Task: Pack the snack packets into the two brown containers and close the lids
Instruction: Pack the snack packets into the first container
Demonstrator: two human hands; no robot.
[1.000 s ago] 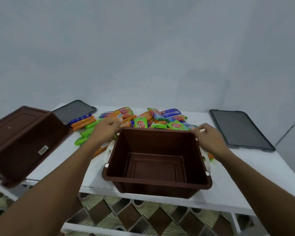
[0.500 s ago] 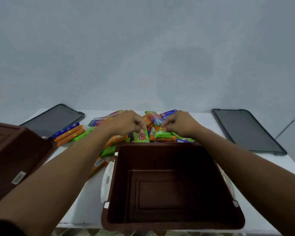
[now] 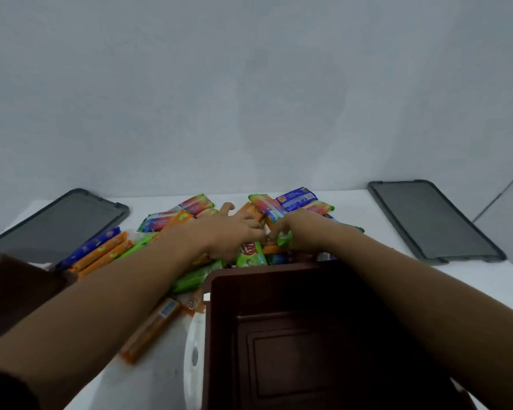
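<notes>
Both hands on the snack packets [image 3: 196, 207], just past the brown container's [image 3: 219, 291] far rim.
The right hand [image 3: 301, 229] pinches a green packet [image 3: 285, 239]; the left hand's [image 3: 222, 229] grip cannot be told.

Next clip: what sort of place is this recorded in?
Probably a plain indoor room set up for packing: a bare pale wall, a white table against it, and on the table a pile of snack packets, a brown container and two dark lids.

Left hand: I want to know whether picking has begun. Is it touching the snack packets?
Touching. The head view shows the left hand on top of the snack packets, fingers curled down among them.
</notes>
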